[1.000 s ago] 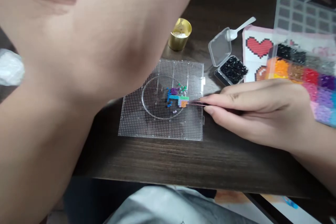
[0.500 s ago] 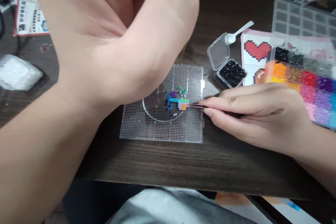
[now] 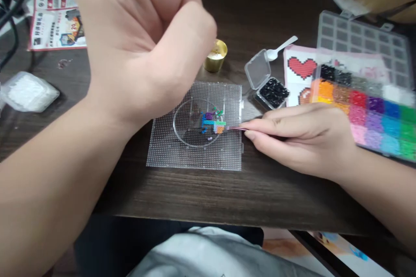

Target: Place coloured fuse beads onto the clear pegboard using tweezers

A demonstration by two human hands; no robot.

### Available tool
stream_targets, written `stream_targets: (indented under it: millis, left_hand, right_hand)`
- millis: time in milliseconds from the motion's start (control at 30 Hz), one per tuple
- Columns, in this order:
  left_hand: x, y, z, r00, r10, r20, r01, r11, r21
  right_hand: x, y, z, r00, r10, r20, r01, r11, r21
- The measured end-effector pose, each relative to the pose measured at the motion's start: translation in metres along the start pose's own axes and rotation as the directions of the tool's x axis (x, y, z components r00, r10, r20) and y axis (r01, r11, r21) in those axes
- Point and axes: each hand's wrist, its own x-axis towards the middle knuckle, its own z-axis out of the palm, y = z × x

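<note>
- The beads (image 3: 211,122) form a small, uneven patch on the pegboard (image 3: 191,158), right of its middle: a purple block on top, a blue strip running into light green, then a pale block beside an orange one. Loose green beads lie just above the patch, a few blue ones at its left, and pale ones below.
- The pegboard is clear, square and finely studded, flat on the surface (image 3: 182,194). A clear ring outline (image 3: 174,132) shows on it, around most of the beads.
- The tweezers (image 3: 236,128) point left, their tips beside the orange block; whether they grip a bead is too small to tell.
- The right hand (image 3: 302,138) is nearly closed, pinching the tweezers between thumb and fingers.
- The left hand (image 3: 146,39) is raised in front of the pegboard's upper left, thumb bent and fingers partly out of view; how far it is open, and whether it holds anything, I cannot tell.
- Behind the pegboard stands a gold cup (image 3: 212,64) with white contents.
- To the right are an open box (image 3: 274,93) of black beads, a white spoon (image 3: 282,48), a heart chart (image 3: 302,68) and a case (image 3: 375,104) of many-coloured beads.
- At far left sit a white-filled tub (image 3: 30,92) and a printed leaflet (image 3: 58,30).
</note>
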Motion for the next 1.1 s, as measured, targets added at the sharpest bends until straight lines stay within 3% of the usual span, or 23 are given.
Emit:
stream_targets:
  millis: [100,133,167,267,300,367,433,500,633,833,967,1100]
  left_hand:
    - [-0.002,0.005,0.001,0.994,0.04,0.101,-0.053,0.99,0.132]
    - [-0.002,0.005,0.002,0.998,-0.021,0.06,0.012,0.989,0.147]
    - [-0.002,0.003,0.004,0.996,-0.013,0.087,0.003,0.994,0.113]
    - [0.001,-0.006,0.008,0.983,0.185,0.012,-0.183,0.979,-0.09]
    - [0.003,-0.009,0.009,0.974,0.226,0.01,-0.223,0.968,-0.112]
    - [0.004,-0.014,0.01,0.962,0.272,0.021,-0.268,0.956,-0.122]
    - [0.004,-0.017,0.011,0.957,0.287,0.024,-0.282,0.95,-0.131]
    - [0.003,-0.019,0.012,0.956,0.29,0.036,-0.282,0.948,-0.148]
    - [0.004,-0.028,0.013,0.966,0.255,0.045,-0.243,0.952,-0.184]
    - [0.009,-0.034,0.009,0.973,0.206,-0.107,-0.217,0.97,-0.108]
    - [0.009,-0.03,0.009,0.983,0.172,-0.059,-0.177,0.98,-0.086]
    - [0.007,-0.034,0.009,0.978,0.207,-0.036,-0.21,0.973,-0.095]
  right_hand:
    - [-0.007,-0.014,0.0,0.997,0.037,-0.071,-0.038,0.999,-0.012]
    - [-0.013,-0.021,-0.003,0.994,0.051,-0.097,-0.055,0.998,-0.039]
    - [-0.021,-0.028,-0.006,0.991,0.054,-0.122,-0.064,0.995,-0.08]
    - [-0.058,-0.049,-0.023,0.975,0.025,-0.223,-0.085,0.96,-0.265]
    - [-0.074,-0.052,-0.03,0.961,0.052,-0.273,-0.144,0.934,-0.328]
    - [-0.107,-0.049,-0.043,0.888,0.1,-0.45,-0.328,0.822,-0.466]
    - [-0.135,-0.037,-0.052,0.748,0.152,-0.646,-0.549,0.689,-0.473]
    - [-0.154,-0.022,-0.055,0.697,0.134,-0.705,-0.606,0.636,-0.478]
    - [-0.171,-0.001,-0.056,0.734,0.052,-0.678,-0.571,0.589,-0.572]
    - [-0.186,0.003,-0.064,0.794,-0.019,-0.608,-0.504,0.538,-0.676]
    - [-0.189,0.004,-0.066,0.792,-0.032,-0.609,-0.502,0.531,-0.682]
    - [-0.188,0.006,-0.065,0.806,-0.049,-0.59,-0.48,0.529,-0.699]
